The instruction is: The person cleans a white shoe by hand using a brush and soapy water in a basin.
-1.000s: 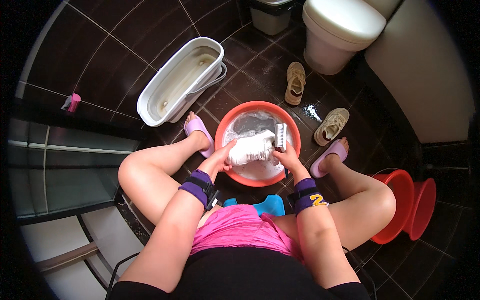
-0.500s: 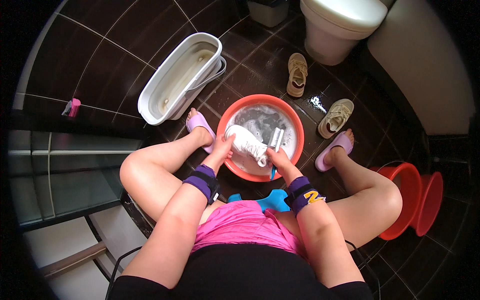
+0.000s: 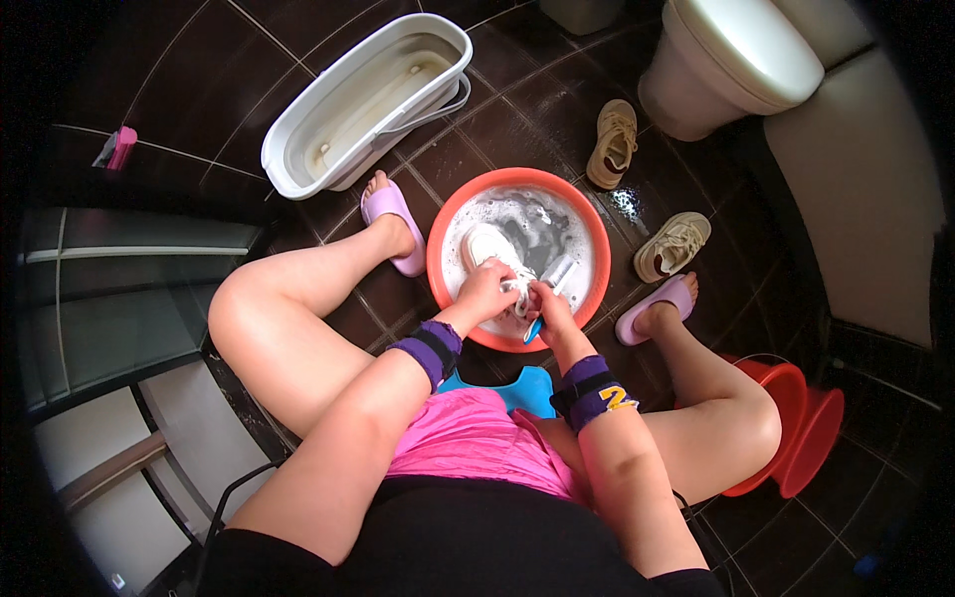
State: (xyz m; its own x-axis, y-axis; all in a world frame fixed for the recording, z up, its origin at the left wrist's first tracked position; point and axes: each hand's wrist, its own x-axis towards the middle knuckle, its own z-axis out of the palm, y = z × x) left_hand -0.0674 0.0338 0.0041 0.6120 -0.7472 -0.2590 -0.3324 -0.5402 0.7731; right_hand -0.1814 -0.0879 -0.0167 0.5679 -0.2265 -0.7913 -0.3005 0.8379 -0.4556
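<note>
A white lace-up shoe (image 3: 484, 242) lies tilted in the soapy water of a red-orange basin (image 3: 600, 249), toe pointing away from me. My left hand (image 3: 485, 292) grips its lace area, fingers closed around the laces and tongue. Just to the right, my right hand (image 3: 552, 309) is closed around a scrub brush (image 3: 560, 272) with a white head and a blue handle end. The fingertips of both hands almost meet over the shoe's laces. Part of the shoe's heel is hidden by my hands.
A grey-white oblong bucket (image 3: 288, 179) with murky water stands far left. Two beige shoes, one upper (image 3: 612, 144) and one lower (image 3: 673, 247), rest right of the basin. Beyond is a toilet (image 3: 696, 90). Red buckets (image 3: 771, 438) lie right; a blue stool (image 3: 527, 390) is beneath me.
My left hand has moved from the shoe's toe to its laces. The shoe has turned toe-away and sits lower in the basin. The brush has tilted, and the view has shifted slightly.
</note>
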